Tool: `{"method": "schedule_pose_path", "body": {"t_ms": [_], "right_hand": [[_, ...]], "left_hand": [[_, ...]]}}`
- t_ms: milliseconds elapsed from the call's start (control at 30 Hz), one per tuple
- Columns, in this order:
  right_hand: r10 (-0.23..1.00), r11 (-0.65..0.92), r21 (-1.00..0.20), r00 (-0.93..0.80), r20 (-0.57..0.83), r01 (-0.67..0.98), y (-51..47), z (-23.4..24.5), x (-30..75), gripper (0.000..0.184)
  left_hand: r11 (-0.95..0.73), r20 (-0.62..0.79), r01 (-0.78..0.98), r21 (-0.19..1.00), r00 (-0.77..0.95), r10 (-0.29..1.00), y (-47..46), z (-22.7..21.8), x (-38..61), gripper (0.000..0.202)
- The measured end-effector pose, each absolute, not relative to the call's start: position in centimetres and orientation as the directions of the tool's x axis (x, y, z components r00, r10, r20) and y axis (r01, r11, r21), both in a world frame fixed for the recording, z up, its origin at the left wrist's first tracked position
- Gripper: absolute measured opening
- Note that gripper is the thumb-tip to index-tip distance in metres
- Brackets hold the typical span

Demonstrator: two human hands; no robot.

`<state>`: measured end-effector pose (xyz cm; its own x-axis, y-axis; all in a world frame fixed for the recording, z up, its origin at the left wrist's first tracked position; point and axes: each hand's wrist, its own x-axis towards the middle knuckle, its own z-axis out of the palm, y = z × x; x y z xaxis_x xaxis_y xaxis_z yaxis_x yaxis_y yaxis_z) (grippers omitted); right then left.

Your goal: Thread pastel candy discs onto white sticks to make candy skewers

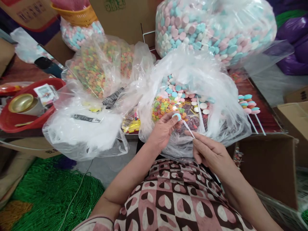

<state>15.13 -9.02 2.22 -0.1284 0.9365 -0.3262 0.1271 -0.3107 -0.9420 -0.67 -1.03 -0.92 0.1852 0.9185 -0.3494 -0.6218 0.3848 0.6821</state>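
Note:
My left hand (163, 130) pinches a pale blue round candy (177, 116) between thumb and fingers. My right hand (211, 154) grips the lower end of a thin white stick (187, 128) whose tip meets that candy. Both hands hover over an open clear plastic bag (216, 106) holding blue, pink and white disc candies, small colourful ring candies (166, 107) and loose white sticks. Two finished skewers of stacked candies (249, 106) lie on the table to the right of the bag.
A big sealed bag of pastel discs (216, 29) stands behind. Bags of coloured rings (101, 67) sit at left, beside a red basin (14, 118) with a gold-lidded tin. Cardboard boxes (271, 166) are at right; green mesh (53, 199) lies lower left.

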Motion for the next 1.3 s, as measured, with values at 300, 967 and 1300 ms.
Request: {"method": "schedule_pose_path", "body": {"t_ms": [300, 967, 1300], "right_hand": [[0.972, -0.161, -0.942, -0.119, -0.204, 0.295, -7.7, 1.2, 14.6, 0.044], [0.966, -0.18, -0.921, -0.114, -0.231, 0.345, -7.7, 1.9, 15.0, 0.043], [0.967, -0.212, -0.924, -0.066, -0.244, 0.318, -7.8, 1.6, 14.8, 0.039]], "left_hand": [[0.428, -0.307, -0.58, 0.693, 0.3, 0.903, -1.5, -0.5, -0.4, 0.034], [0.263, -0.253, -0.322, 0.909, 0.074, 0.965, -1.4, -1.9, -0.3, 0.027], [0.074, -0.071, -0.076, 0.994, 0.042, 0.997, -2.2, -1.5, -0.4, 0.022]]}}
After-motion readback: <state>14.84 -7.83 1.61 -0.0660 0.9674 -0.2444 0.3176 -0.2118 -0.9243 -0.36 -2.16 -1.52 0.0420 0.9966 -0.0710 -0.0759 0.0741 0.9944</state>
